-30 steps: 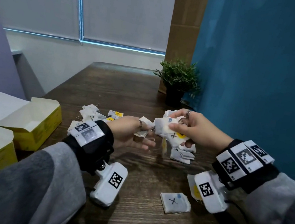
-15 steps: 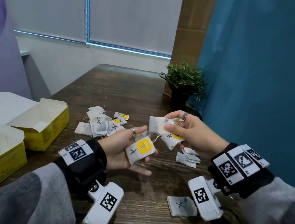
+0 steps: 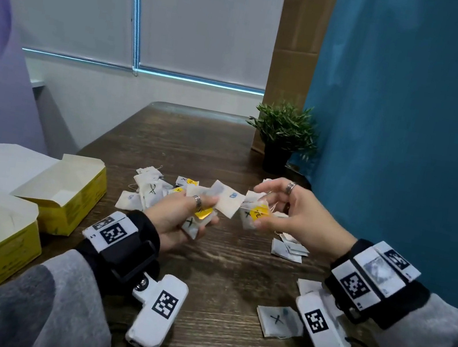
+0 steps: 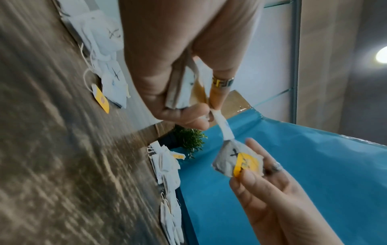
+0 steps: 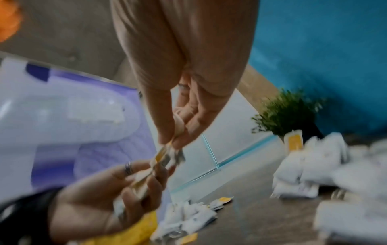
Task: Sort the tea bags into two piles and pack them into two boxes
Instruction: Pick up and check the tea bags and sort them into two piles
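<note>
- Centre stage, above the table (image 3: pixel 224 266): a blue-marked tea bag (image 3: pixel 227 202) hangs in mid-air between the two hands, one end pinched in the left hand (image 3: pixel 181 217).
- That left hand is clenched round a small stack of bags (image 3: pixel 194 222) as well, a yellow tag and an X mark showing; the left wrist view shows thumb and fingers pressed on them.
- The right hand (image 3: pixel 290 214) pinches a yellow-tagged bag (image 3: pixel 254 215) between thumb and fingertips, the other fingers spread loose.
- A thin string seems to run from that bag toward the blue-marked one. Tangled, I'd say!
- Out from there: an unsorted heap (image 3: pixel 147 190) at far left, a neater pile (image 3: pixel 288 245) under the right hand, one X-marked bag (image 3: pixel 277 320) alone at the near right.
- Two open yellow boxes (image 3: pixel 66 197) wait at left; the wall hides their floors, so no bags show.
- The risk: pull the hands apart with strings crossed and a tag tears off, or the stack spills back into the heap, mixing the kinds.
- A potted plant (image 3: pixel 284 134) stands at the far right.
</note>
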